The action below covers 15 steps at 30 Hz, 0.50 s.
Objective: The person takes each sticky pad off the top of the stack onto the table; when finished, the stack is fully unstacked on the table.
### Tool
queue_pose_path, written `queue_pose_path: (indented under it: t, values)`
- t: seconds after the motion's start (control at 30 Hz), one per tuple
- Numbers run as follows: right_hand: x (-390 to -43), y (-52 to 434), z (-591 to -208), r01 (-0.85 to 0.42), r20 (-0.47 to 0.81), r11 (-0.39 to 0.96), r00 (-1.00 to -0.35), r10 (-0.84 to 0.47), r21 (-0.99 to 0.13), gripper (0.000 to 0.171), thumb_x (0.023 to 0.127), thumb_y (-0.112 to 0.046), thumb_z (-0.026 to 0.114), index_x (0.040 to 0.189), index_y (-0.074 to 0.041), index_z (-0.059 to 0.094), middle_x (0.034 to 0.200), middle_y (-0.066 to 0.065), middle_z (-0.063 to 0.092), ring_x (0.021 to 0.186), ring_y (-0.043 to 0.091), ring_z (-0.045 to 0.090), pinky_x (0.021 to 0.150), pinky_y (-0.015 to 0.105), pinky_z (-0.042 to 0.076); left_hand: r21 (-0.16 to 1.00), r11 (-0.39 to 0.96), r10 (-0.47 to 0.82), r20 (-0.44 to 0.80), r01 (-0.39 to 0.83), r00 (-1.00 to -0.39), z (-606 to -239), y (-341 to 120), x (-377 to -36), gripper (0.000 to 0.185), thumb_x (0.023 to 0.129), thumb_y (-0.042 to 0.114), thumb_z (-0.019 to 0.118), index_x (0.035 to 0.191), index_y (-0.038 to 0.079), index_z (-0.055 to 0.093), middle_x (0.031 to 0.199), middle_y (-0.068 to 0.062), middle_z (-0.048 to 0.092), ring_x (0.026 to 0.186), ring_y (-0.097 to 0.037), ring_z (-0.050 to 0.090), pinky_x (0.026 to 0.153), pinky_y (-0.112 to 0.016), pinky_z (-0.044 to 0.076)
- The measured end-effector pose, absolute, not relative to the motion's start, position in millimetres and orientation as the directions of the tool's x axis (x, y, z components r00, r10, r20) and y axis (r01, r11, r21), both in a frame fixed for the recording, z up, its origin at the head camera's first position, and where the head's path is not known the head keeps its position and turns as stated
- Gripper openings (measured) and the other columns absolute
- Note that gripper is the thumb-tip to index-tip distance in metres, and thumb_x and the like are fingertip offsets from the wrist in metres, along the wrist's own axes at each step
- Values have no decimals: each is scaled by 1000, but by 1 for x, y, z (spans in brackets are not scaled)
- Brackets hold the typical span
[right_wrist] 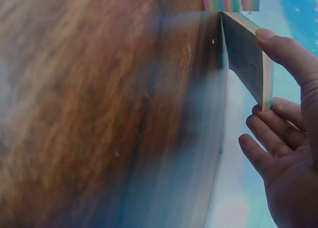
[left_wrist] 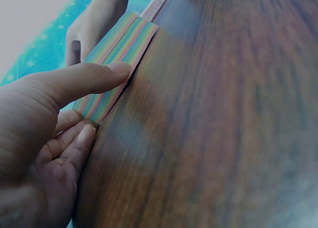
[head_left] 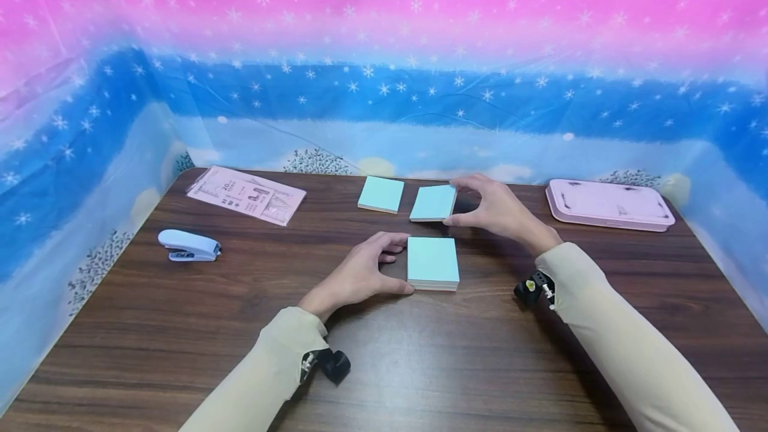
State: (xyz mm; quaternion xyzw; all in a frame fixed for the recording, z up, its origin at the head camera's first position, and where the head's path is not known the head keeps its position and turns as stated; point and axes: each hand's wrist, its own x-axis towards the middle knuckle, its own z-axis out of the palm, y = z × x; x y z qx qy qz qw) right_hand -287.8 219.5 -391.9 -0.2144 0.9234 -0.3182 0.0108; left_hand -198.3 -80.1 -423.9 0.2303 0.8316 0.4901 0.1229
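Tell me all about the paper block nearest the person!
The nearest pad of paper is a small rectangular stack with a plain light-blue top sheet. Its side edges show rainbow stripes in the left wrist view, so the sheets look multicoloured. It lies flat on the brown wooden table, closest of three such pads. The left hand grips its left edge, thumb and fingers against the side.

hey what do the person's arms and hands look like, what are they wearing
Both hands, the left hand and the right hand, are bare, with no gloves or rings in view. Each arm wears a long cream ribbed sleeve down to the wrist. A small black camera is strapped under the right wrist, and a matching one under the left.
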Motion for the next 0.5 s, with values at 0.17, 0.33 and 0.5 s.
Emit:
queue_pose_path:
  t: [0.17,0.33,0.5]
  values:
    - [-292,221,-393,-394,80,719,-900,-429,-573,87,85,-48,90,155,-8,55,158,12,50,143,36,47,116,61,41,871,416,502,22,263,-865,-423,-79,-198,87,81,16,95,156,7,51,148,-9,56,129,-30,62,111,-39,51]
    - [-295,222,-395,-399,41,731,-890,-454,-553,86,88,-44,88,156,-6,53,160,17,47,147,39,43,118,62,39,869,417,501,24,266,-865,-423,-80,-199,87,80,16,95,155,7,52,148,-10,57,130,-30,62,111,-39,51]
    - [-297,222,-398,-398,12,741,-884,-466,-541,85,89,-39,87,158,-5,50,160,19,46,147,40,43,119,62,38,867,422,501,20,264,-865,-423,-80,-198,87,81,17,95,156,8,52,148,-9,57,130,-30,62,111,-39,51]
